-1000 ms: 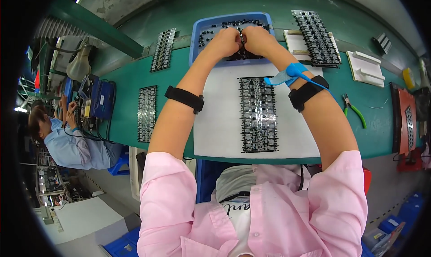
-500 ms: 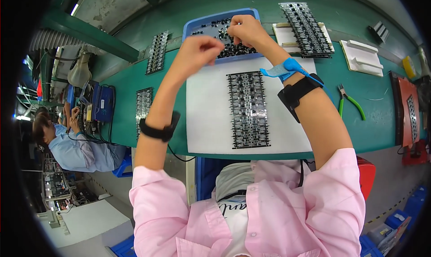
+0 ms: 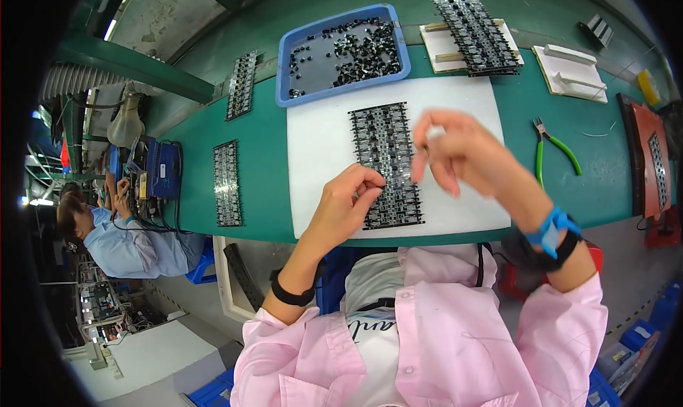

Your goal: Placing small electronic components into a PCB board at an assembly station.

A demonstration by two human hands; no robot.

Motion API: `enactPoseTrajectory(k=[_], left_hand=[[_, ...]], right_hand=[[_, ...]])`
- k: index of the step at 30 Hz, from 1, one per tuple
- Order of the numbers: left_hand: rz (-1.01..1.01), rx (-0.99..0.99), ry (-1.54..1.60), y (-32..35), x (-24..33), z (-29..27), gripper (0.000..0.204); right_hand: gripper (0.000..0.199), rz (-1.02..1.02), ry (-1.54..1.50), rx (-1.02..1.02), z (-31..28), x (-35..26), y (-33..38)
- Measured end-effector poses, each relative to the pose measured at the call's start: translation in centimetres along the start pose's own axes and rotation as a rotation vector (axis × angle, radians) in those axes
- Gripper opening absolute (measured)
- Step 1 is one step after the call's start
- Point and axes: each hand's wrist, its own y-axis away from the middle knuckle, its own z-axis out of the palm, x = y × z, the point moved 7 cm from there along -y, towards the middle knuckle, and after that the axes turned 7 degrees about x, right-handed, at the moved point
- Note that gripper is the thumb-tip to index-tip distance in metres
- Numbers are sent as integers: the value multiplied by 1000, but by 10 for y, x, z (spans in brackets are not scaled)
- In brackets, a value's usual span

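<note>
A panel of small circuit boards lies on the white sheet in front of me. My left hand is over the panel's lower left part, thumb and fingers pinched together; whatever is between the fingertips is too small to make out. Just right of the panel, my right hand hangs above the white sheet, blurred by motion. Its fingers are bent, with something white at one finger, and I cannot tell if it holds anything. Beyond the panel, a blue tray contains many small black components.
More board panels lie at the left and far left. Others rest on a white holder at the far right, near a second white holder. Green-handled cutters lie to the right. A co-worker sits at the left.
Both hands have come back from the tray toward me. The left is now at the panel, pinched, and the right beside it. The view has shifted slightly.
</note>
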Motion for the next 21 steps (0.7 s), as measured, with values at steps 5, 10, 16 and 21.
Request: enactPoseTrajectory(k=[5, 10, 16, 21], left_hand=[[183, 106, -87, -3, 25, 0, 18], [248, 198, -164, 2, 32, -2, 21], [208, 172, -169, 2, 33, -5, 22], [137, 120, -156, 1, 28, -9, 21]], right_hand=[[12, 99, -137, 192, -18, 52, 41], [21, -3, -48, 366, -28, 62, 49], [32, -100, -293, 310, -32, 68, 46], [33, -234, -59, 428, -31, 56, 44]])
